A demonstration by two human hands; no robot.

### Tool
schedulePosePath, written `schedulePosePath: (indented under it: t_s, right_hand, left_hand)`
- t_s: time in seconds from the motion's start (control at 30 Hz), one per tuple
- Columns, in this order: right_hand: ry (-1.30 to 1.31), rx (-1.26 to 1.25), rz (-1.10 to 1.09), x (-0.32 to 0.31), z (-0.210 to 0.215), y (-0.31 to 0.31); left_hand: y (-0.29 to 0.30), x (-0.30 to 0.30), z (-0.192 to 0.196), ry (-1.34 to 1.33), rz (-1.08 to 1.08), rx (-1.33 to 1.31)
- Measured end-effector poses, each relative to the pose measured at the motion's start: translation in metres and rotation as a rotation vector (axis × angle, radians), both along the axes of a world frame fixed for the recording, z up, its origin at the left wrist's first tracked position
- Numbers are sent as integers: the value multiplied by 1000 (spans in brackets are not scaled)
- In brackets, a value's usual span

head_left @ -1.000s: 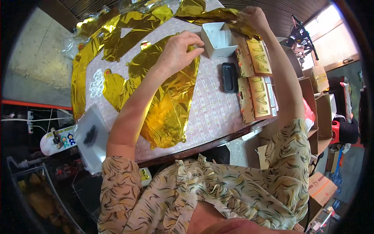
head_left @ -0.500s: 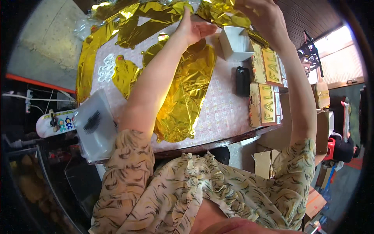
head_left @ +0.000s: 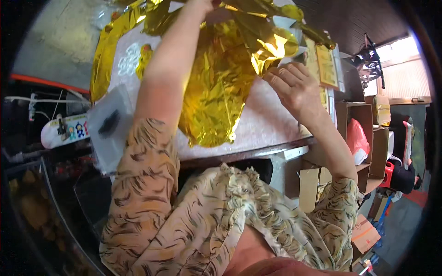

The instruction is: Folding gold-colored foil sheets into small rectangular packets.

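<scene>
Shiny gold foil, looking like a flat, uninflated balloon [head_left: 212,92] with small tabs at its lower end, lies over the middle of the table. My right hand [head_left: 294,87] is closed, its fingertips pinching the corner of another crinkled gold foil sheet [head_left: 274,48] raised over the table's right side. At the top edge, my left hand [head_left: 202,4] is beside the bunched foil. Its fingers are mostly cut off by the frame, so its grip is not visible. The foil partly covers a white open box [head_left: 284,22].
White plastic rings [head_left: 130,60] and a clear plastic bag [head_left: 109,122] with a dark patch are on the table's left. Yellow printed cartons [head_left: 327,69] stand at the right edge. Beyond are cardboard boxes [head_left: 357,110] and a pink bag [head_left: 357,140]. A decorated skateboard deck [head_left: 66,131] is at left.
My right hand has come down and nearer from the top right, drawing foil over the white box and the black object. My left hand has moved farther up, partly out of view.
</scene>
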State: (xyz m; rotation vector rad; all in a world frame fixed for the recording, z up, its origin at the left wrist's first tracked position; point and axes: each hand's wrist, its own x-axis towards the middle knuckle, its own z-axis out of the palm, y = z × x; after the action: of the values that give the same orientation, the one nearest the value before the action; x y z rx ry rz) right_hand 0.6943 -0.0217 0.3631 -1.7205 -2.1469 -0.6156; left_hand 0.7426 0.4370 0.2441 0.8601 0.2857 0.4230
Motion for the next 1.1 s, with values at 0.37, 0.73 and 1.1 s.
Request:
schedulePosePath:
  t_s: [0.37,0.73,1.1]
  right_hand:
    - [129,63,-62,-35,-35,6]
    - [211,-135,-97,-107,-72,-7]
    - [329,-166,-226,-149,-97,17]
  left_hand:
    - [-80,-136,5,793,-136,312]
    - [-125,-166,-26,646,219,865]
    - [-152,-266,-20,615,484,1270]
